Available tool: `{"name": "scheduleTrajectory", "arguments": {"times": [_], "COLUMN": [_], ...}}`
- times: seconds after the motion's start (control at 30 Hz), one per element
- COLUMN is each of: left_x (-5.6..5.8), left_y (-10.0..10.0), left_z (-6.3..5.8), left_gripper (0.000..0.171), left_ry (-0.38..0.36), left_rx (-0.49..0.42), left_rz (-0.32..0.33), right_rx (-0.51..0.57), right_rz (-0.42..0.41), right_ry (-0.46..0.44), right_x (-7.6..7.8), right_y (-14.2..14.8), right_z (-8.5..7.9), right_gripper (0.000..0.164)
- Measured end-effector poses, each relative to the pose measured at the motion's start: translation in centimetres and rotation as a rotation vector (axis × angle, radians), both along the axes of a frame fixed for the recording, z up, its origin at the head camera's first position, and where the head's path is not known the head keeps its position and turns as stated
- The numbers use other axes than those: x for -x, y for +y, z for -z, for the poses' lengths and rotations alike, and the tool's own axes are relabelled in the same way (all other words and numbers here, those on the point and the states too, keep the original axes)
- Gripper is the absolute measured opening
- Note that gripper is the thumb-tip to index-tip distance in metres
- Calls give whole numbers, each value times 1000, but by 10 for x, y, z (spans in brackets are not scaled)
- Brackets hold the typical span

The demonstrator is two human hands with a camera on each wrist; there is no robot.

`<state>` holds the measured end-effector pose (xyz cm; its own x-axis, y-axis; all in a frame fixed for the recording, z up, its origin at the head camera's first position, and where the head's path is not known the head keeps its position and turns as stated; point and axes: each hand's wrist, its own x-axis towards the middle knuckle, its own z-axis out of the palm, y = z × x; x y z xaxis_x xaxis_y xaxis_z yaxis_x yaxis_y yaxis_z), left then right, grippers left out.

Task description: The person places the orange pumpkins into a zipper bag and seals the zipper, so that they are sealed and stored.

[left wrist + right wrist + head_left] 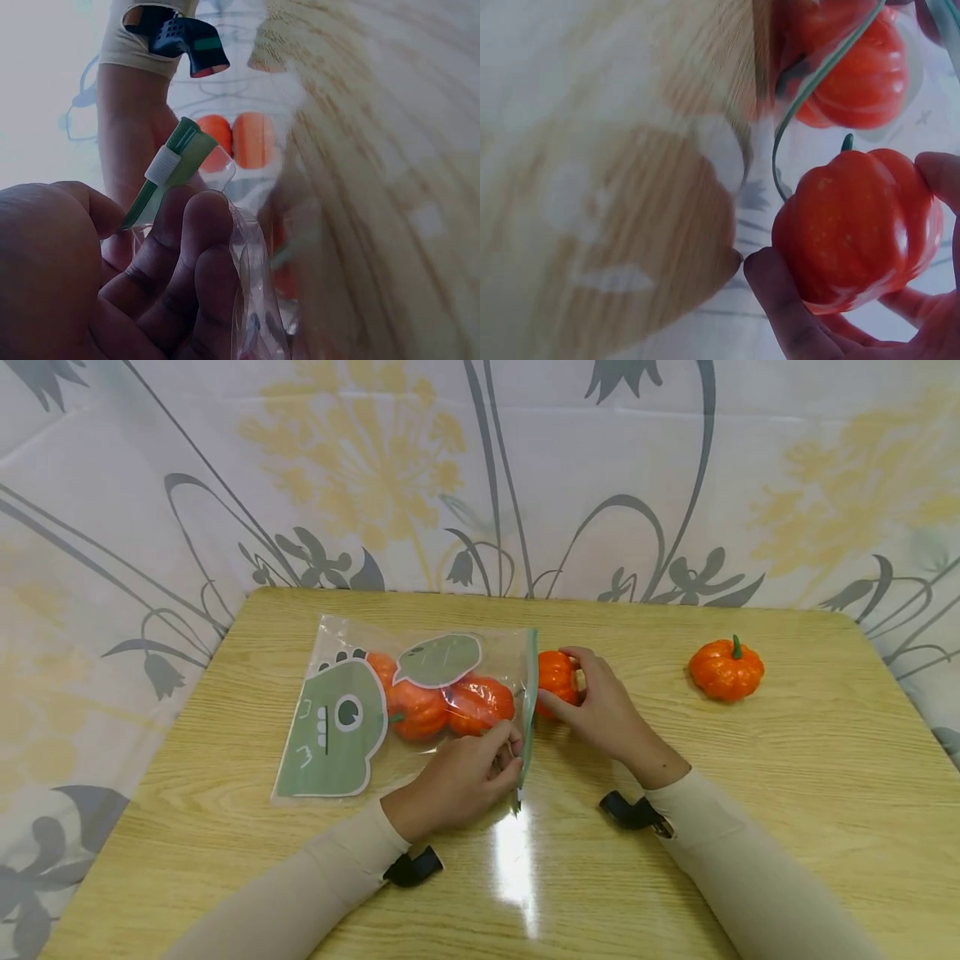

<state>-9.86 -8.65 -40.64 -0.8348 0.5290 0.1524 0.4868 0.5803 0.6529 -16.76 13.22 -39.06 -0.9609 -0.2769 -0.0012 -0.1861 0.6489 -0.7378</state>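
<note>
A clear zip bag (420, 768) with a green dinosaur print lies flat on the table, several small orange pumpkins (420, 710) inside it. My left hand (468, 772) pinches the near part of its green zip edge, close to the white slider (162, 165). At the bag's mouth, my right hand (600, 706) grips another orange pumpkin (855, 225) between thumb and fingers. That pumpkin's green stem points toward the opening, and the zip edge overlaps its left side in the head view.
One more orange pumpkin (726, 670) with a green stem sits at the right on the wooden table (750, 793). A flower-patterned cloth (555, 468) hangs behind the table's back edge. Black wrist cameras (626, 811) hang from both sleeves.
</note>
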Motion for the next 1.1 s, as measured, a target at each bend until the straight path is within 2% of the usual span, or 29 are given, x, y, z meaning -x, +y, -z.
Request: {"name": "scheduleTrajectory", "arguments": {"times": [0.2, 0.43, 0.73, 1.1], "left_x": [-1, -2, -2, -2], "left_y": [0, 0, 1, 1], "left_z": [-1, -3, -2, -2], "left_gripper": [10, 10, 10, 10], "left_ry": [1, -12, -9, -4], "left_rx": [1, 10, 7, 4], "left_rz": [-5, -5, -20, -9], "right_rx": [77, 101, 124, 133], "right_rz": [19, 18, -37, -91], "right_ry": [-39, -45, -12, -24], "right_x": [-3, -5, -7, -10], "right_y": [-2, -2, -3, -4], "right_z": [5, 7, 7, 7], "right_gripper": [74, 75, 80, 77]}}
